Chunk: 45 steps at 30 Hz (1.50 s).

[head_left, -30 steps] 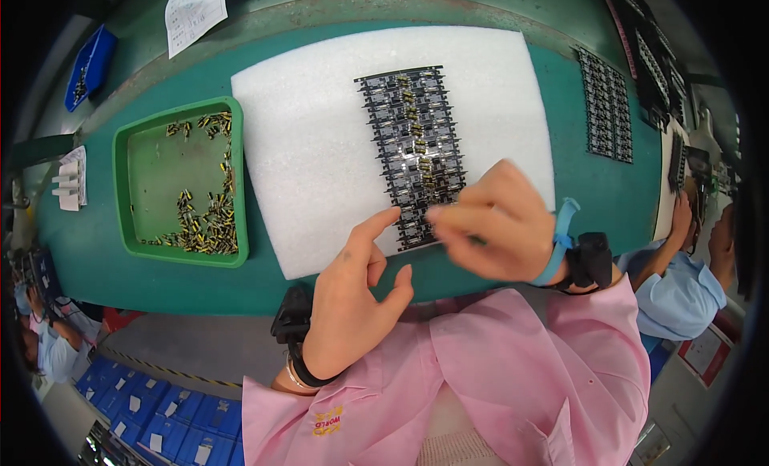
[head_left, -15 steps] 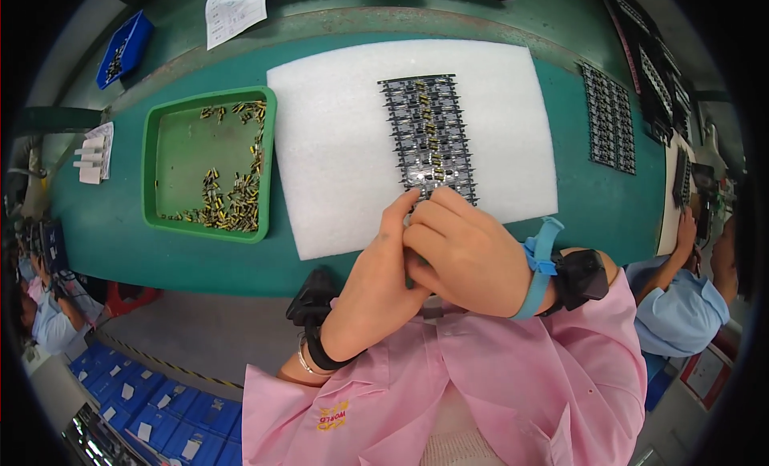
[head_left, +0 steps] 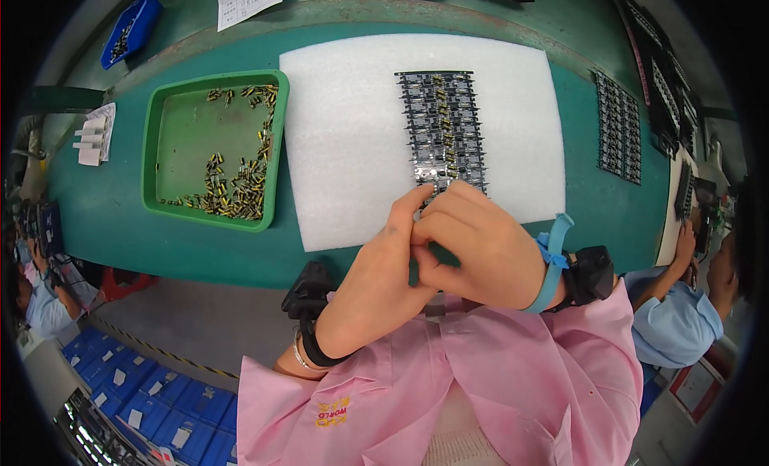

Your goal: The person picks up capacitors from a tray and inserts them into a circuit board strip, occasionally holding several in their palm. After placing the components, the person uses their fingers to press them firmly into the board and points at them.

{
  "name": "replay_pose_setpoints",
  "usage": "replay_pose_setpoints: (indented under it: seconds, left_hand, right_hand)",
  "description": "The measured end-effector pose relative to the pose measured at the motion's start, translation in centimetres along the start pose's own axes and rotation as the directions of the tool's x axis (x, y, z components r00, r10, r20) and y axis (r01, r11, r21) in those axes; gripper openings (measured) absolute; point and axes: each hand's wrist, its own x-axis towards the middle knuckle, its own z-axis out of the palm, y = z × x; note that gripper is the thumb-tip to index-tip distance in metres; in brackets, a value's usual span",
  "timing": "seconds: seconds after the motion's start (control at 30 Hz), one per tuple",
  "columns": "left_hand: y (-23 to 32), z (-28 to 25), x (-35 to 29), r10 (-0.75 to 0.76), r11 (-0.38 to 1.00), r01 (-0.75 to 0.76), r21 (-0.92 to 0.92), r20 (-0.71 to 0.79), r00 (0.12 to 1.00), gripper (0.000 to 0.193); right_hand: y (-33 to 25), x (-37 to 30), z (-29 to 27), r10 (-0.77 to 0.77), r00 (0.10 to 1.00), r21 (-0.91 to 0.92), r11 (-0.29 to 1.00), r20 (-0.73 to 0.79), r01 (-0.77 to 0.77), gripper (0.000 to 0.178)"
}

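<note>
A dark circuit board panel (head_left: 419, 121) of repeated small units lies on a white foam sheet (head_left: 344, 145), with a row of small yellow-and-black cylindrical components (head_left: 444, 113) along its middle. My left hand (head_left: 380, 270) and my right hand (head_left: 489, 242) meet over the panel's near end and cover it. The fingers of both are bent, the fingertips close together at the board. Whatever they pinch is hidden behind the fingers. Left of the foam stands a green tray (head_left: 282, 137) with many loose yellow-and-black components (head_left: 240, 195), heaped mostly at its near right.
Another circuit board panel (head_left: 618, 129) rests on the green table (head_left: 200, 258) at the right. A blue bin (head_left: 132, 29) and a paper sheet (head_left: 248, 3) sit at the back. White paper pieces (head_left: 92, 141) lie far left. A co-worker in blue (head_left: 677, 318) sits at the right.
The whole view has shifted a little. My hands stay at the panel's near end; my right thumb has moved, so a wider gap shows between the hands.
</note>
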Motion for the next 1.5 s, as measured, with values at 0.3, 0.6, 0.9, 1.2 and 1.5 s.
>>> replay_pose_setpoints:
  seconds: [0.3, 0.6, 0.9, 1.2, 1.5]
  left_hand:
    - [-1.1, -0.9, 0.5, -0.105, 0.973, 0.083, -0.216, -0.092, 0.99, 0.036]
    - [-2.6, -0.7, 1.7, 0.001, 0.952, -0.063, -0.299, -0.202, 0.979, 0.008]
    - [-1.7, -0.8, 1.3, -0.009, 0.945, -0.058, -0.32, -0.204, 0.979, 0.009]
    - [-1.2, -1.3, 0.4, -0.009, 0.933, -0.066, -0.355, -0.204, 0.979, 0.007]
    - [-2.2, -1.1, 0.9, 0.044, 0.937, -0.135, -0.321, -0.277, 0.96, 0.002]
  right_hand:
    - [2.3, -0.1, -2.3, 0.342, 0.931, 0.314, 0.877, 0.126, -0.364, 0.019]
    - [3.4, 0.2, -1.4, 0.213, 0.974, 0.37, 0.901, 0.078, -0.227, 0.029]
    - [3.0, 0.2, -1.2, 0.145, 0.989, 0.393, 0.911, -0.014, -0.128, 0.035]
    - [2.7, 0.5, -1.6, 0.135, 0.99, 0.359, 0.926, -0.027, -0.117, 0.026]
    - [3.2, 1.0, -1.2, 0.03, 0.998, 0.197, 0.98, -0.058, -0.018, 0.015]
